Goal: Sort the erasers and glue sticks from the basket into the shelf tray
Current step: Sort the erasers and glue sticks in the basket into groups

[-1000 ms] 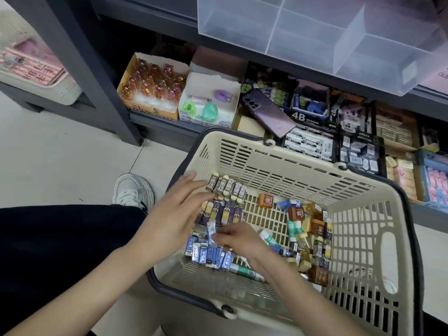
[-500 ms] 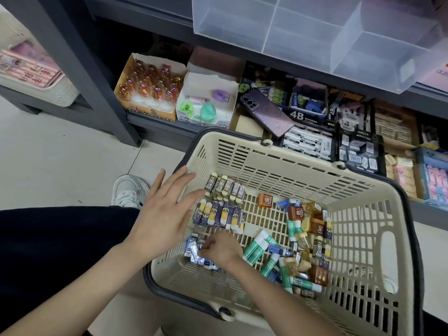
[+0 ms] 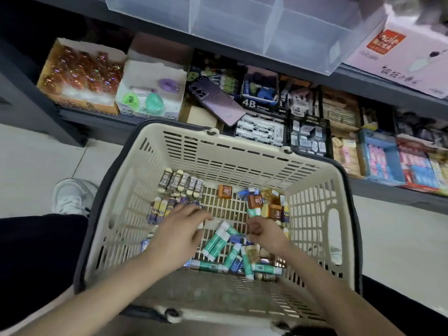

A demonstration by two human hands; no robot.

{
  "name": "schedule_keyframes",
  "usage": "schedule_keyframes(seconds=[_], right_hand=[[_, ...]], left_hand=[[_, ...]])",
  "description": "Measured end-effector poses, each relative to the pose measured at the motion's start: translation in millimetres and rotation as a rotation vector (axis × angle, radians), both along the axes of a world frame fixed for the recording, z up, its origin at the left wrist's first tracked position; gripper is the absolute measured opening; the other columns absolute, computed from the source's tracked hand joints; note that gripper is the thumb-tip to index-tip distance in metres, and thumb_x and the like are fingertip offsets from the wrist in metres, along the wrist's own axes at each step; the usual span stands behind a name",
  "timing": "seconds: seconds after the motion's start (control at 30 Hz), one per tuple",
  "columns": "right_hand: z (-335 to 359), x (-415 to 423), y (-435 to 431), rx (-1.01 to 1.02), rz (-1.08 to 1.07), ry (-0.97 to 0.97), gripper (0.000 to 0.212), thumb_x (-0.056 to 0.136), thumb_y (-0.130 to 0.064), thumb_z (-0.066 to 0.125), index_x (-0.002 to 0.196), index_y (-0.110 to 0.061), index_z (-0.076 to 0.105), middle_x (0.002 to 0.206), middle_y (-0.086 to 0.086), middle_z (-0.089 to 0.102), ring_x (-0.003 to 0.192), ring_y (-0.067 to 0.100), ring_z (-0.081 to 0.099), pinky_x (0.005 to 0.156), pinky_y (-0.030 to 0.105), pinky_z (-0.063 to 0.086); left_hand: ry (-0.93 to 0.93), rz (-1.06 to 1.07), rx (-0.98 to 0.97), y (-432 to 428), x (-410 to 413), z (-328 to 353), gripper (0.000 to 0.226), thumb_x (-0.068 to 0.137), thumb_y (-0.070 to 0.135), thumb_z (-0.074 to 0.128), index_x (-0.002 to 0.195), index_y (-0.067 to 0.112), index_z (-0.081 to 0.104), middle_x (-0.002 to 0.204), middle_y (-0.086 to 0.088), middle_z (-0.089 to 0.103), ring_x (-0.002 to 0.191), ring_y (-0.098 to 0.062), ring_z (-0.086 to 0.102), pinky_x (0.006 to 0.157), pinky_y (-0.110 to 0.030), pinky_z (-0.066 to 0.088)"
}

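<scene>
The cream basket (image 3: 242, 154) sits in front of me on the floor. Inside it, a row of 2B erasers (image 3: 184, 181) lies at the back, with purple-and-yellow erasers (image 3: 158, 210) below them. Teal glue sticks (image 3: 215, 243) are scattered in the middle, and brown erasers (image 3: 254, 201) are heaped at the right. My left hand (image 3: 179, 234) lies palm down over the purple erasers with its fingers spread towards the glue sticks. My right hand (image 3: 265, 235) is curled among the glue sticks and hides whatever it may hold. The clear divided shelf tray (image 3: 266, 32) stands on the shelf above.
The lower shelf behind the basket is packed with stock boxes, and a purple phone (image 3: 215, 100) lies on them. A pink box (image 3: 400, 52) stands beside the tray. My white shoe (image 3: 71, 196) is on the tiled floor to the left of the basket.
My left hand has moved from the basket's left wall towards the middle. My right hand has left the blue erasers and shifted right to the glue sticks. The view has tilted closer.
</scene>
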State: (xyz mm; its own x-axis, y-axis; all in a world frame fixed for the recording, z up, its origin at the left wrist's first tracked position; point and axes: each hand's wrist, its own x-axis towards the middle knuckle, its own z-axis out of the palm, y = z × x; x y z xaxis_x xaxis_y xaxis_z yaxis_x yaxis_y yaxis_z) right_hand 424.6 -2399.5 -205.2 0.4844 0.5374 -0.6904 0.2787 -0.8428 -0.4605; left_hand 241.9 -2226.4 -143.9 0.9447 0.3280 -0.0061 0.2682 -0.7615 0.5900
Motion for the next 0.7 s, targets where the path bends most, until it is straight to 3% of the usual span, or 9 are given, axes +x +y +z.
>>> schedule_keyframes(seconds=[0.13,0.23,0.33,0.43,0.57,0.7], right_hand=[[-20.5,-11.7,1.1,-0.062,0.282,-0.133,0.038,0.087,-0.026,0.065,0.123,-0.018,0.055,0.114,0.001,0.063,0.098,0.015,0.062,0.084,0.025,0.051],[-24.5,-14.2,6.8,-0.125,0.331,-0.223,0.027,0.088,-0.033,0.063,0.11,-0.016,0.06,0.107,0.002,0.066,0.093,0.018,0.063,0.081,0.03,0.053],[-15.8,-5.8,5.3,-0.148,0.313,-0.167,0.023,0.088,-0.028,0.063,0.105,-0.012,0.062,0.106,0.007,0.065,0.094,0.022,0.062,0.081,0.034,0.051],[6.4,10.9,-7.5,-0.14,0.283,-0.039,0.02,0.084,-0.019,0.068,0.103,-0.012,0.065,0.107,0.002,0.064,0.096,0.019,0.06,0.079,0.028,0.047],[34.3,30.2,-34.1,-0.304,0.438,0.026,0.019,0.083,-0.014,0.07,0.102,-0.01,0.067,0.097,0.001,0.06,0.088,0.014,0.055,0.078,0.027,0.045],[48.3,36.8,-35.6,-0.169,0.303,0.036,0.019,0.084,-0.014,0.068,0.102,-0.007,0.067,0.091,-0.004,0.058,0.087,0.012,0.053,0.078,0.023,0.043]], left_hand=[[0.26,-0.009,-0.218,-19.6,41.6,-47.2,0.031,0.092,0.01,0.056,0.122,0.02,0.059,0.121,0.003,0.06,0.115,-0.015,0.053,0.097,-0.029,0.042],[0.381,-0.047,-0.257,-33.0,55.2,-74.9,0.033,0.093,0.008,0.055,0.124,0.018,0.058,0.126,0.001,0.059,0.114,-0.015,0.055,0.097,-0.025,0.043],[0.481,-0.084,-0.333,-43.1,58.8,-93.5,0.03,0.093,0.01,0.056,0.122,0.018,0.059,0.126,0.0,0.06,0.11,-0.012,0.058,0.094,-0.022,0.046],[0.483,-0.098,-0.387,-48.7,62.7,-104.6,0.03,0.092,0.012,0.059,0.121,0.02,0.06,0.128,0.002,0.058,0.111,-0.011,0.057,0.093,-0.019,0.045],[0.351,-0.12,-0.292,-54.6,77.2,-112.6,0.032,0.089,0.015,0.062,0.121,0.021,0.06,0.13,0.005,0.056,0.122,-0.012,0.049,0.11,-0.03,0.035],[0.415,-0.293,-0.149,-64.9,97.9,-125.5,0.041,0.089,0.023,0.063,0.129,0.021,0.056,0.133,0.003,0.055,0.125,-0.015,0.044,0.111,-0.028,0.028]])
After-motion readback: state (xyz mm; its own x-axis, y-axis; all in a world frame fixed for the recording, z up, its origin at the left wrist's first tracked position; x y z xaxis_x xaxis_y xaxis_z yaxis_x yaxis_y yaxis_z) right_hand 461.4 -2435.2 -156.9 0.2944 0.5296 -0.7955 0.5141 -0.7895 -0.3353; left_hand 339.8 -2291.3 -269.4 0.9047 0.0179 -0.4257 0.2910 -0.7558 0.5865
